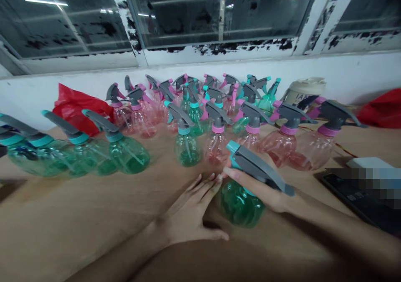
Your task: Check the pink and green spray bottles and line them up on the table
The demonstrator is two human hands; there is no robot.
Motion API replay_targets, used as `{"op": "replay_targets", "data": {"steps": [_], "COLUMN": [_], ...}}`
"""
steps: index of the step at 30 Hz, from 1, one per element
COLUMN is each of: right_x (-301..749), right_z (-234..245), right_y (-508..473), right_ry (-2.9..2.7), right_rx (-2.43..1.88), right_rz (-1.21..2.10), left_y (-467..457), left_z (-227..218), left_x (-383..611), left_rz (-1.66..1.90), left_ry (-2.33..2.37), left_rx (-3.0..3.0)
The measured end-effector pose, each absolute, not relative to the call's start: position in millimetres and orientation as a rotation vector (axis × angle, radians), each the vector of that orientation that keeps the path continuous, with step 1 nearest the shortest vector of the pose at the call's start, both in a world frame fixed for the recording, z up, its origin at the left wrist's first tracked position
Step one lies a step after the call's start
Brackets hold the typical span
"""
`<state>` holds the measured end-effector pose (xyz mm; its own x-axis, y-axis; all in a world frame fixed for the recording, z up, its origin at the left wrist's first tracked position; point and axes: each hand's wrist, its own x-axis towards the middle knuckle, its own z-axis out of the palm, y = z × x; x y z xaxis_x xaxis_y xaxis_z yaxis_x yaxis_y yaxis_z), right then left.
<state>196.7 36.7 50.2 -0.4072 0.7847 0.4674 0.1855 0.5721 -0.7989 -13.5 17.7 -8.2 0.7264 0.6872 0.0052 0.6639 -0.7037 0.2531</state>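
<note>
A green transparent spray bottle (pixel 242 204) with a grey and turquoise trigger head stands tilted slightly in front of me. Around its neck, just under the trigger head, my right hand (pixel 266 192) is closed. My left hand (pixel 194 215) is open beside the bottle's left side, fingers stretched forward and thumb apart, low over the table. Its fingertips come close to the fingers of my right hand; whether they touch the bottle, I cannot tell. Just beyond stand another green spray bottle (pixel 188 150) and a pink spray bottle (pixel 216 146).
Several green bottles (pixel 128 154) line the left, and pink ones (pixel 310 148) the right. More crowd the back. Red bags (pixel 79 108) lie by the wall, with a pale cup-like container (pixel 302 90) at back right. A phone (pixel 351 196) lies right on the wooden table (pixel 94 219).
</note>
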Motion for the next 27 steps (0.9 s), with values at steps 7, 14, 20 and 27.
{"op": "replay_targets", "data": {"steps": [7, 14, 20, 27], "right_x": [198.8, 199.5, 199.3, 198.4], "right_z": [47.0, 44.9, 42.1, 44.4], "right_y": [41.2, 39.2, 37.2, 37.5], "right_ry": [-1.914, -1.927, -1.929, -1.91], "right_rx": [-0.779, -0.785, -0.837, -0.746], "right_rz": [0.955, 0.9, 0.842, 0.898], "left_y": [17.0, 15.4, 16.0, 16.4], "left_z": [-15.1, -14.8, -13.4, -15.0], "left_x": [-15.6, -19.0, -19.5, -19.6], "left_rz": [0.144, 0.135, 0.112, 0.16], "left_ry": [1.054, 1.085, 1.137, 1.134], "left_rx": [2.752, 2.789, 2.789, 2.797]}}
